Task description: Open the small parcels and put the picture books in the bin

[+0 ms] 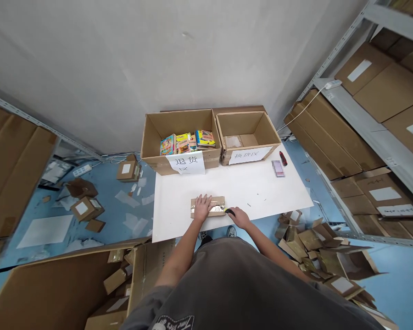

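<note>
On the white table lies a small flat cardboard box (217, 201) with shiny clear tape along its top. My left hand (202, 207) rests on the left part of this box, fingers stretched out over it. At the box's right end, my right hand (240, 217) is closed around a utility knife (230, 211) with a dark body and a yellow-green tip. The knife's front reaches the taped edge; whether the blade is in the tape is too small to tell.
Behind stand two open cartons: the left one (154, 158) holds several colourful books, the right one (223, 137) a small pale item. A red-black tool (283, 158) lies at the table's right. Shelves (358, 123), a large carton (55, 275) and discarded boxes (316, 243) surround the table (179, 188).
</note>
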Demonstrator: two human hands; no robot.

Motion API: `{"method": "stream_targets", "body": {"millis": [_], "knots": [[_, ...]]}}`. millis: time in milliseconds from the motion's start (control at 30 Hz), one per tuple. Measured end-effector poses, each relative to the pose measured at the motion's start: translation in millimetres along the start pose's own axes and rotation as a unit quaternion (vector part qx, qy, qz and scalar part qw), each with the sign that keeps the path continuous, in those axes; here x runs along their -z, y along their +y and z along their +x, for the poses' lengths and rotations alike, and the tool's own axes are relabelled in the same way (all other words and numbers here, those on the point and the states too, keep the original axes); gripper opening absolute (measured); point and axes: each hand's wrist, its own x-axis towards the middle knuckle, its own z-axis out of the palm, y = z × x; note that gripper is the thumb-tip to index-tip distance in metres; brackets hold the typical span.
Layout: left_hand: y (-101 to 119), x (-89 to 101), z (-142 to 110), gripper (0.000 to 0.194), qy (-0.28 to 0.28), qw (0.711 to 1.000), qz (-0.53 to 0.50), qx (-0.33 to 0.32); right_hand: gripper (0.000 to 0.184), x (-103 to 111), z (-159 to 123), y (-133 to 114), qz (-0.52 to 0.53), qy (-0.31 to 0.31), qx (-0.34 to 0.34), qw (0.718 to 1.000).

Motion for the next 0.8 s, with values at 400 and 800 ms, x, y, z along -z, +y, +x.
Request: {"method": "stream_targets", "body": {"millis": [400,800], "knots": [[7,-3.1,-5,0.049,0.041,0.999,-0.017,0.014,0.031,7,-7,15,-0.057,0.068,-0.160,0.983],[18,5.5,-10,0.060,0.032,0.997,-0.037,0.057,0.057,-57,31,-22,0.228,0.093,-0.202,0.948]]}}
